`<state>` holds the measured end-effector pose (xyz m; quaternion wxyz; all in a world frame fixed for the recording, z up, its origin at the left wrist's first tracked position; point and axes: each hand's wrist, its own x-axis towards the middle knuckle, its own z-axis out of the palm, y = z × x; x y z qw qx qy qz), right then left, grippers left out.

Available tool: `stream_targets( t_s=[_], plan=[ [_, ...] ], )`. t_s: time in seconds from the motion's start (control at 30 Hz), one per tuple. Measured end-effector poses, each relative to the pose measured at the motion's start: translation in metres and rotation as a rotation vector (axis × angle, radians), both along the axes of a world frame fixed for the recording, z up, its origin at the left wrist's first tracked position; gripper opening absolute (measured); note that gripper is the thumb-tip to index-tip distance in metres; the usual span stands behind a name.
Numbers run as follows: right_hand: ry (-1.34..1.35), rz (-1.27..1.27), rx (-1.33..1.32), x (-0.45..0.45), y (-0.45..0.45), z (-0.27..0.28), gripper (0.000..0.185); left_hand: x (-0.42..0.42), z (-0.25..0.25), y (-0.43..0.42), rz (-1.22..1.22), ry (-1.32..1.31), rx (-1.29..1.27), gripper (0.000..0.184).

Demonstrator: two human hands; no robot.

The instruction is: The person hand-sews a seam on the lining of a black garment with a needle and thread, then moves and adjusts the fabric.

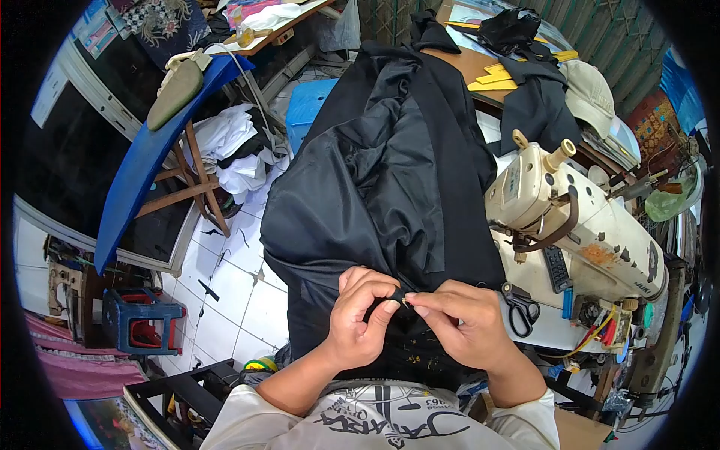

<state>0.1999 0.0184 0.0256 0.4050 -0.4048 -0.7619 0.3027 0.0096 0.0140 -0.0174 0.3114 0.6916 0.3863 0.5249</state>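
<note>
A black lined garment (360, 180) is spread out in front of me, its shiny lining facing up and creased. My left hand (361, 315) is closed, thumb and fingers pinching a small dark piece of cloth (397, 296) at the garment's near end. Close against it, my right hand (457, 315) is closed in a pinch at the same spot. A tiny yellowish speck shows between the fingertips, too small to name. Whether the dark piece belongs to the garment is unclear.
A cream sewing machine (577, 217) stands at the right, with black scissors (519, 309) and a remote control (556, 268) beside it. Left are a blue ironing board (161, 142) and a blue stool (142, 321). White cloth (232, 157) lies under the board.
</note>
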Motion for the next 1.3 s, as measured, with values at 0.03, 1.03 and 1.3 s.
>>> stream_targets(
  t_s=[0.03,1.03,1.3],
  plan=[
    [-0.011,0.002,-0.001,0.0,0.0,0.0,0.024,0.0,0.0,0.0,-0.006,0.002,0.003,0.005],
    [0.049,0.015,0.103,-0.003,0.003,-0.012,0.019,-0.005,0.002,0.001,-0.078,-0.01,-0.043,0.007],
    [0.097,0.007,0.112,-0.008,0.003,-0.014,0.014,-0.004,0.0,-0.001,-0.093,-0.013,-0.052,0.008]
  ],
)
